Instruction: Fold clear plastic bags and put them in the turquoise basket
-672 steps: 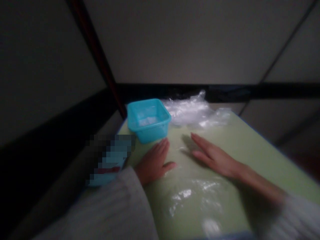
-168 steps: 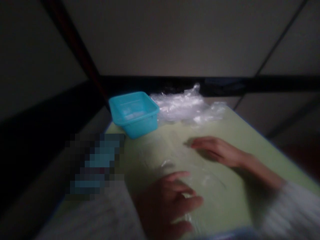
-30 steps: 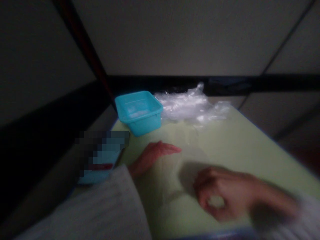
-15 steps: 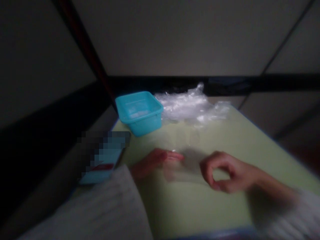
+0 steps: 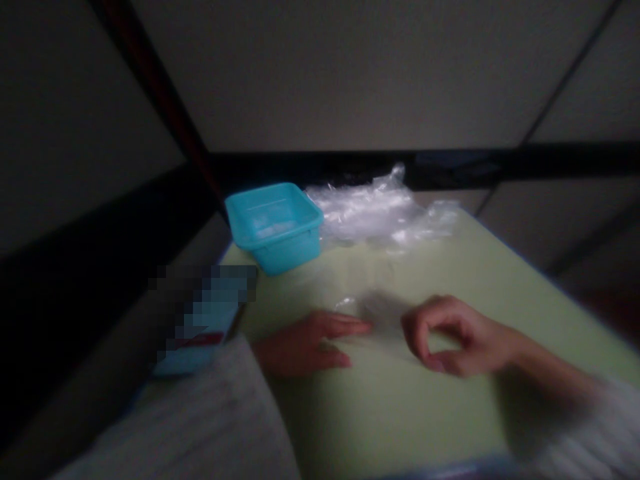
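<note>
My right hand (image 5: 457,337) is closed in a pinch, thumb and fingers curled into a ring, at the edge of a thin clear plastic bag (image 5: 346,303). The bag lies almost invisible on the table between my hands, showing only a few glints and faint edges; its outline is hard to follow. My left hand (image 5: 313,340) rests low over the table at the bag's left side, fingers stretched out to the right and thumb apart. Behind, a turquoise plastic basket (image 5: 293,257) holds some whitish clear pieces, too blurred to name.
A heap of crumpled clear plastic (image 5: 370,210) lies at the back, right of the basket. On the left edge of the pale green table (image 5: 400,427) is a bluish flat item (image 5: 185,360), partly pixelated. Panels stand behind and to the left.
My left hand has opened its thumb away from the fingers and come down slightly. My right hand keeps its pinch, almost in place. The view has shifted a little.
</note>
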`<state>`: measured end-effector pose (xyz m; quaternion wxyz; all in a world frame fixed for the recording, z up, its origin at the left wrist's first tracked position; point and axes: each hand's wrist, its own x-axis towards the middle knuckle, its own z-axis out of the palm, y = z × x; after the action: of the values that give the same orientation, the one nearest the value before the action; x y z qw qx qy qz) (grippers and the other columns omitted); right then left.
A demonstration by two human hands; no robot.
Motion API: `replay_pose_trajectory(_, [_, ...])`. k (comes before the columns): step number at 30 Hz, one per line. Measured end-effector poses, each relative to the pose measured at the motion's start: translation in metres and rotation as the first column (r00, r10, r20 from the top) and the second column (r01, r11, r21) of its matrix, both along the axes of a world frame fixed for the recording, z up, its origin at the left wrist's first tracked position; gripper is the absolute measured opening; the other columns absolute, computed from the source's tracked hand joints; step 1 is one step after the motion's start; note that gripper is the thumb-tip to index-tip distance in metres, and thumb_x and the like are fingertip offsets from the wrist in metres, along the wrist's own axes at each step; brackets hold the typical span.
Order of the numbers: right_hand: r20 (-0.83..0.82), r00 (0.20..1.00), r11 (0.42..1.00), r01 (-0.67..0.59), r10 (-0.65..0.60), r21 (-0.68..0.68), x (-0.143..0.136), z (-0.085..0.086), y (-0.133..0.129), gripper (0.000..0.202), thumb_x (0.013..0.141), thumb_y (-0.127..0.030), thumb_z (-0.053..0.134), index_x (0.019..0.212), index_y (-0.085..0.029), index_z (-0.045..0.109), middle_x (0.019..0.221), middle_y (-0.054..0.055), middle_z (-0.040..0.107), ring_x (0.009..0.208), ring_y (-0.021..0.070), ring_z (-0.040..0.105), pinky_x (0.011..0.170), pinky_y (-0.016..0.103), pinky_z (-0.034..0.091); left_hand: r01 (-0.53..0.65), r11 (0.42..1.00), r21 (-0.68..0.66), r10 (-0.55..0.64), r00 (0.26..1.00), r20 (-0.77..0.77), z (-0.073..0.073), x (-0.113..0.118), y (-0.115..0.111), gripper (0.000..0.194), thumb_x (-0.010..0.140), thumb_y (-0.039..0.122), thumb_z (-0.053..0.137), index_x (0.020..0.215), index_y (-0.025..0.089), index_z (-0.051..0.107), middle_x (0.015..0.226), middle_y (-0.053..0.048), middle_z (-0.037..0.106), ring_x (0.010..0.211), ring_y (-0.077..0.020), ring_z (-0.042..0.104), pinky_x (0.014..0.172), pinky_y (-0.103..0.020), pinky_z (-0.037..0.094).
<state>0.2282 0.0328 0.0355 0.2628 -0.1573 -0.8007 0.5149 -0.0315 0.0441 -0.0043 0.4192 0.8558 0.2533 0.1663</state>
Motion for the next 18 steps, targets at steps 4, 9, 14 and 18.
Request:
replay_pose_trajectory(4, [0.073, 0.997, 0.998, -0.015, 0.011, 0.058, 0.021, 0.007, 0.012, 0.025, 0.069, -0.031, 0.073, 0.085, -0.013, 0.065, 0.079, 0.005, 0.065, 0.074, 0.0148, 0.060, 0.069, 0.026, 0.049, 0.077, 0.994, -0.075, -0.072, 0.995, 0.071, -0.002, 0.002, 0.005, 0.051, 0.093, 0.050, 0.035, 0.130, 0.019, 0.051, 0.132, -0.011, 0.053, 0.123, -0.0242, 0.049, 0.102, -0.035, 0.035])
replay_pose_trajectory(9, [0.338, 0.940, 0.983, -0.012, -0.053, 0.186, 0.052, 0.000, 0.024, 0.080, 0.060, -0.041, 0.080, 0.130, -0.022, 0.048, 0.131, 0.011, 0.053, 0.118, 0.0254, 0.051, 0.096, 0.038, 0.043, 0.074, 0.985, -0.158, -0.053, 0.990, 0.132, 0.002, 0.000, 0.006, 0.047, 0.092, 0.048, 0.039, 0.129, 0.022, 0.052, 0.129, -0.008, 0.057, 0.117, -0.0246, 0.054, 0.099, -0.035, 0.038])
replay_pose_trajectory(14, [0.308, 0.929, 0.871, 0.032, -0.208, 0.491, 0.040, -0.036, 0.024, 0.057, 0.082, -0.028, 0.063, 0.135, -0.021, 0.043, 0.138, 0.011, 0.046, 0.126, 0.0210, 0.043, 0.104, 0.038, 0.038, 0.060, 0.985, -0.161, -0.043, 0.993, 0.111, 0.008, 0.001, 0.004, 0.038, 0.095, 0.035, 0.041, 0.129, 0.024, 0.053, 0.128, -0.005, 0.058, 0.115, -0.0230, 0.055, 0.099, -0.033, 0.038])
replay_pose_trajectory(18, [0.234, 0.967, 0.851, -0.039, -0.099, 0.523, 0.024, -0.052, 0.028, 0.041, 0.093, -0.024, 0.046, 0.134, -0.019, 0.045, 0.134, 0.012, 0.050, 0.125, 0.0182, 0.045, 0.104, 0.038, 0.039, 0.069, 0.989, -0.129, -0.052, 0.990, 0.129, 0.006, 0.001, 0.004, 0.037, 0.094, 0.034, 0.042, 0.128, 0.025, 0.053, 0.128, -0.006, 0.058, 0.116, -0.0222, 0.055, 0.100, -0.033, 0.037])
